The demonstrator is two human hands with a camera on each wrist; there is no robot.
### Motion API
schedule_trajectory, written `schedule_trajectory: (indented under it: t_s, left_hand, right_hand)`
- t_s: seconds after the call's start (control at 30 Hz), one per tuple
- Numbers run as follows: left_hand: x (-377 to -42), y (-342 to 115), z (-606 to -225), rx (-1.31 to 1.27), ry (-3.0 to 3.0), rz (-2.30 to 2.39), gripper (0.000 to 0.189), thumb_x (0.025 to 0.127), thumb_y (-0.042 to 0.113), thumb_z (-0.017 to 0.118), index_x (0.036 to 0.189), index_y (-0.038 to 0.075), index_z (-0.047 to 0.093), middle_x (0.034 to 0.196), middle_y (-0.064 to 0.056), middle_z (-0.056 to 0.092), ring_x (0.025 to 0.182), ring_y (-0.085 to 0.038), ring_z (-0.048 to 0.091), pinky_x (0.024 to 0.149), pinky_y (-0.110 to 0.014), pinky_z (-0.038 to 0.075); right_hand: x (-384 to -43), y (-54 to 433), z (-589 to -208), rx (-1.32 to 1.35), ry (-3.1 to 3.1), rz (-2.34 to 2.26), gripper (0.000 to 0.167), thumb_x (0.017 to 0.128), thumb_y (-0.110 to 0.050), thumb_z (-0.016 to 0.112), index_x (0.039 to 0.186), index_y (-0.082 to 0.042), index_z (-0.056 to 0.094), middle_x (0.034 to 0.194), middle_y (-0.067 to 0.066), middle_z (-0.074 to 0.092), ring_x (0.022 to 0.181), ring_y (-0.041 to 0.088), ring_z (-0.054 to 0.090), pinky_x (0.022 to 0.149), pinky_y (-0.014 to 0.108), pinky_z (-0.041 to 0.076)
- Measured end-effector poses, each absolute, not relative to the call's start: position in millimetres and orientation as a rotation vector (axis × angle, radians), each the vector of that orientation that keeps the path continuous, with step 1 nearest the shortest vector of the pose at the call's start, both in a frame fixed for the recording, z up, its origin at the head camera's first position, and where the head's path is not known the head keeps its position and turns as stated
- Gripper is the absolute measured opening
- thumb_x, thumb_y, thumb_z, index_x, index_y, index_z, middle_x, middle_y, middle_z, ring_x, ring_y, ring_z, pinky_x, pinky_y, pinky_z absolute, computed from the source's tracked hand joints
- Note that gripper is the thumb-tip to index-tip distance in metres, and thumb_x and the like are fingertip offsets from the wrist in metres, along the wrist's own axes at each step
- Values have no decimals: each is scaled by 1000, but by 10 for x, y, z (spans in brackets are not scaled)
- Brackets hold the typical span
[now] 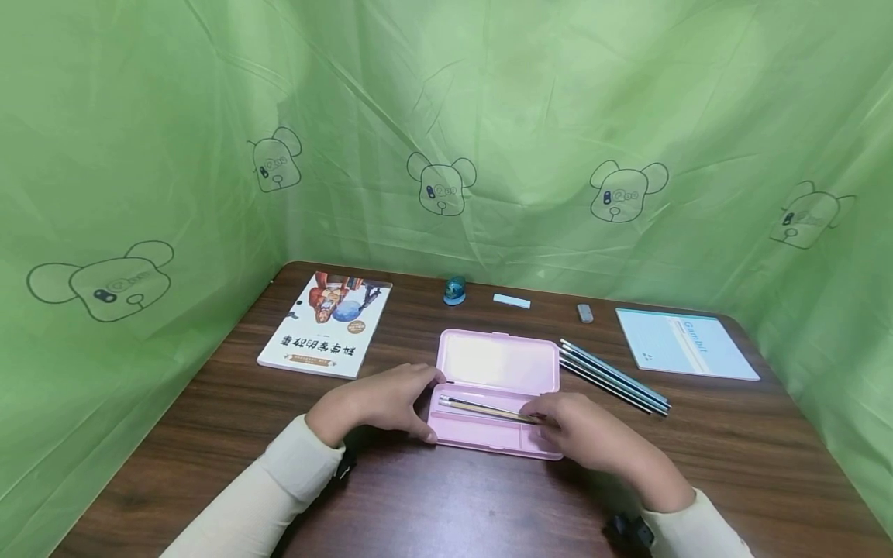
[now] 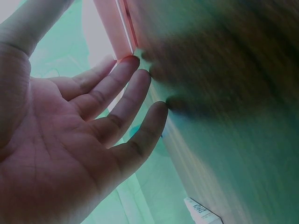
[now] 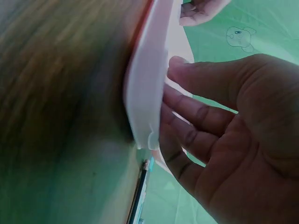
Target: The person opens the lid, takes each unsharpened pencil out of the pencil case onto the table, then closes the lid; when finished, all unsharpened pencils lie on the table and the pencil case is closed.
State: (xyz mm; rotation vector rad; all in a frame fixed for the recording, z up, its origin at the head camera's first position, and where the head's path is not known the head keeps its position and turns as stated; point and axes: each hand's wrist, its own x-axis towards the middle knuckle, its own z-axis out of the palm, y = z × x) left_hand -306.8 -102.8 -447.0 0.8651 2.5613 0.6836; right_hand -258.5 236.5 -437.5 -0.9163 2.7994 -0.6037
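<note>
A pink pencil case [image 1: 460, 434] lies with its lid [image 1: 498, 360] folded back. Inside it, pencils [image 1: 481, 408] run lengthwise, their eraser ends to the left. My right hand [image 1: 582, 430] reaches over the case's right end and pinches the pencils' other ends between thumb and fingers; the grip itself is hidden behind the case wall in the right wrist view. My left hand [image 1: 391, 397] spreads around the case's left end, thumb at the near corner. In the left wrist view the left fingers [image 2: 135, 93] are extended, their tips close to the table and the case edge.
More dark and blue pencils [image 1: 614, 380] lie right of the case. Behind stand a blue sharpener [image 1: 454, 291], a pale blue strip [image 1: 512, 301] and a grey eraser [image 1: 584, 313]. A book [image 1: 328, 325] lies at left, a light blue notebook [image 1: 687, 345] at right. Green cloth surrounds the table.
</note>
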Motion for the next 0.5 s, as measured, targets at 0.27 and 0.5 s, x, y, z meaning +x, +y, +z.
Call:
schedule_trajectory:
  t_s: [0.27, 0.5]
  left_hand:
    - [-3067, -1030, -4469, 862, 2561, 685, 82, 83, 39, 101, 147, 7, 61, 142, -7, 68, 137, -25, 60, 125, -50, 47]
    - [-3065, -1030, -4466, 871, 2565, 679, 81, 83, 39, 101, 146, 7, 62, 141, -8, 68, 138, -26, 60, 125, -49, 47]
  right_hand:
    - [-2593, 2341, -4417, -903, 2840, -522, 32, 100, 7, 72, 123, -12, 83, 119, 0, 83, 113, 21, 76, 100, 50, 64]
    - [-2603, 2334, -4442, -918, 2855, -517, 33, 99, 7, 72, 121, -15, 84, 109, -3, 79, 104, 15, 73, 92, 43, 65]
